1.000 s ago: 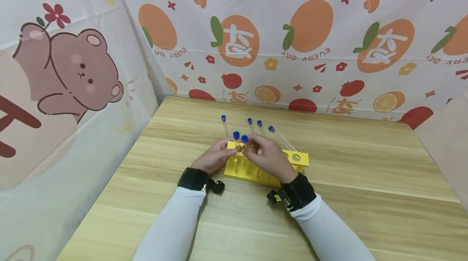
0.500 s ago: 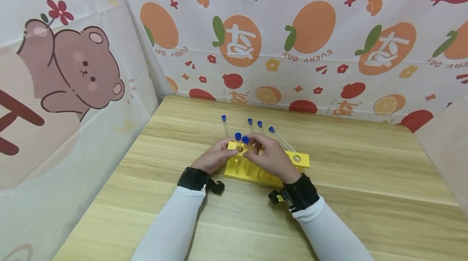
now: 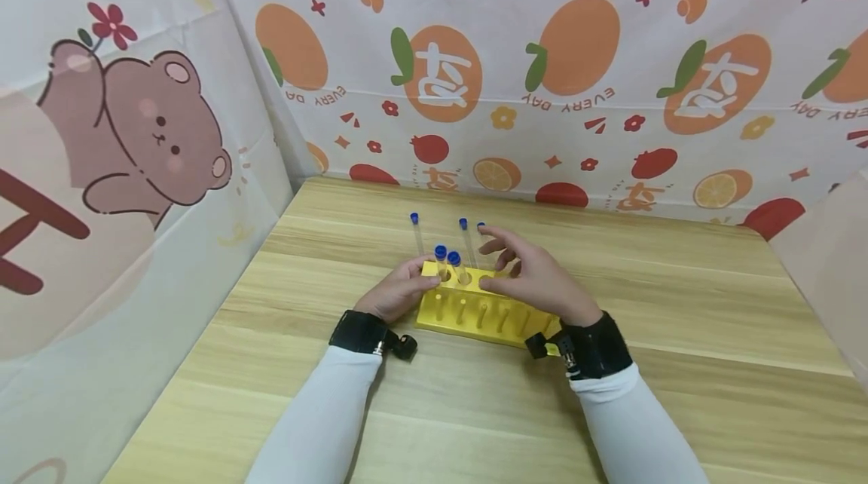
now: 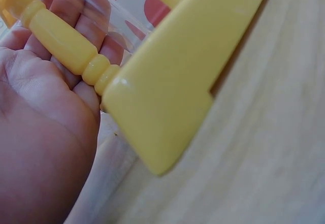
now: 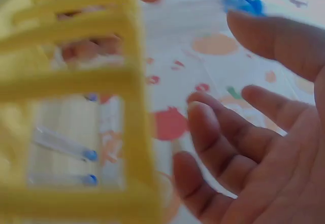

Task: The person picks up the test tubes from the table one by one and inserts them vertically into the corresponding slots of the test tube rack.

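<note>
- far left of the frame: a cloth printed with a bear hung as a screen beside the wooden table.
- left of centre: the left hand gripped the end of the rack, thumb in front and fingers bent behind a post, probably so that it would not slide or tip.
- just right of that hand, farther up: 1 loose tube lay behind the rack, blue cap pointing to the top of the frame.
- centre: the yellow rack stood on the table, its holes facing up, which let tubes drop in from above.
- rack's left end: 2 capped tubes stood in neighbouring holes, the first tube nearly upright, the second tube leaning left, perhaps because the hole was loose around it.
- above centre: 2 more loose tubes lay behind, seemingly within easy reach.
- right of centre: the right hand hung over the rack, fingers parted and gently bent, holding nothing; it hid the holes there.
</note>
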Demonstrator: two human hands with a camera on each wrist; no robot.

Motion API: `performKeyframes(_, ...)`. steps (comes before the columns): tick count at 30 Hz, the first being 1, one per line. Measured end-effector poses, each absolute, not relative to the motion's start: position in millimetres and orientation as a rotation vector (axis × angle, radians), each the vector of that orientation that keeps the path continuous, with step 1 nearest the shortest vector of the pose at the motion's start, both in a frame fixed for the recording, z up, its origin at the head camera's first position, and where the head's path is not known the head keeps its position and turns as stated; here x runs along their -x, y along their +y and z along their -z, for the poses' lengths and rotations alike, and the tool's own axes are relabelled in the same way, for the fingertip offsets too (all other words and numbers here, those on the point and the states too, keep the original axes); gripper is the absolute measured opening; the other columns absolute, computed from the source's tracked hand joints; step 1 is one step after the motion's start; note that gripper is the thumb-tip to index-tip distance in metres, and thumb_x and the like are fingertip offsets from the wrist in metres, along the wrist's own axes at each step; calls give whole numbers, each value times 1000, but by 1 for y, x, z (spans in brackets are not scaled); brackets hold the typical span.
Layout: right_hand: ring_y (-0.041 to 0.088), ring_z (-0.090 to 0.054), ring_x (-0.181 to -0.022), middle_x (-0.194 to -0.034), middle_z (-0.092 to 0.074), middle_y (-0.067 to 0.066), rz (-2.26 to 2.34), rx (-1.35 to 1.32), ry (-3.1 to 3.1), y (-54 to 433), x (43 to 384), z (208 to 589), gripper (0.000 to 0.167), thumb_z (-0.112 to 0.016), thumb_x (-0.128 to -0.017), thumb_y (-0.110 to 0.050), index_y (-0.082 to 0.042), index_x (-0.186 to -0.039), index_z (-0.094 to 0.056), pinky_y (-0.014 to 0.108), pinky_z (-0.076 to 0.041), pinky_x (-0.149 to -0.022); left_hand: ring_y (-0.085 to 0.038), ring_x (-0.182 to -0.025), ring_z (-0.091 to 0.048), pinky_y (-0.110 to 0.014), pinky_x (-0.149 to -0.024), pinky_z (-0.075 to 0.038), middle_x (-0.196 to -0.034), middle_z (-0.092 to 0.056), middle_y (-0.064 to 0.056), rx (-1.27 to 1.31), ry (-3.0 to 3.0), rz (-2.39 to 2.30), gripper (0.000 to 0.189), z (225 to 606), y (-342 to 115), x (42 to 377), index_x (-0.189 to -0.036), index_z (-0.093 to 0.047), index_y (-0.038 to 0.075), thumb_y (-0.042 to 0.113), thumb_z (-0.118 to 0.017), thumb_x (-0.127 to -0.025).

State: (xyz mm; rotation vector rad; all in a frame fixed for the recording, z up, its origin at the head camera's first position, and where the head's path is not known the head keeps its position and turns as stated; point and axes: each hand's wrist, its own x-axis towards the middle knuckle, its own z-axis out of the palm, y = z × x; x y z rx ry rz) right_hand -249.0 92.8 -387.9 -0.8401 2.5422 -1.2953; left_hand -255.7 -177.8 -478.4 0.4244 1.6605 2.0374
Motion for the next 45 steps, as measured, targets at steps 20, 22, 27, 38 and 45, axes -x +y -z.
performKeyframes(20,30,-56,-108,-128,-59,11,1243,349,2732,173,277,382,57,-56,-96,-48,-23,-145,-45,40,-51,-83,-11,-113,-60,-27,-99,-46,-120,-64,1,-396,1672,-2031,46,476,-178,256,-133,-48,3,19,-62,-93)
performKeyframes(22,31,-56,-106,-126,-59,13,1250,310,2714,177,281,386,55,-57,-97,-45,-21,-145,-45,37,-51,-81,-11,-113,-60,-26,-98,-46,-120,-64,1,-392,1672,-2031,47,476,-178,256,-134,-47,2,18,-61,-93)
performKeyframes(27,34,-56,-110,-127,-58,16,1204,266,2711,185,289,401,58,-60,-96,-42,-16,-145,-45,40,-52,-84,-11,-113,-59,-26,-98,-45,-120,-63,1,-372,1666,-2033,49,477,-178,257,-136,-45,0,16,-60,-93)
performKeyframes(38,30,-59,-93,-109,-63,15,1104,231,2660,193,299,429,61,-65,-93,-41,-10,-142,-48,32,-49,-75,-12,-113,-60,-27,-99,-46,-121,-63,1,-392,1671,-2034,47,479,-178,258,-137,-44,-1,13,-57,-94)
performKeyframes(45,28,-59,-94,-108,-63,15,1094,236,2588,190,303,445,56,-67,-92,-36,-9,-139,-51,35,-49,-80,-11,-112,-60,-25,-97,-46,-119,-63,2,-402,1693,-2027,43,479,-177,258,-135,-46,0,12,-56,-94)
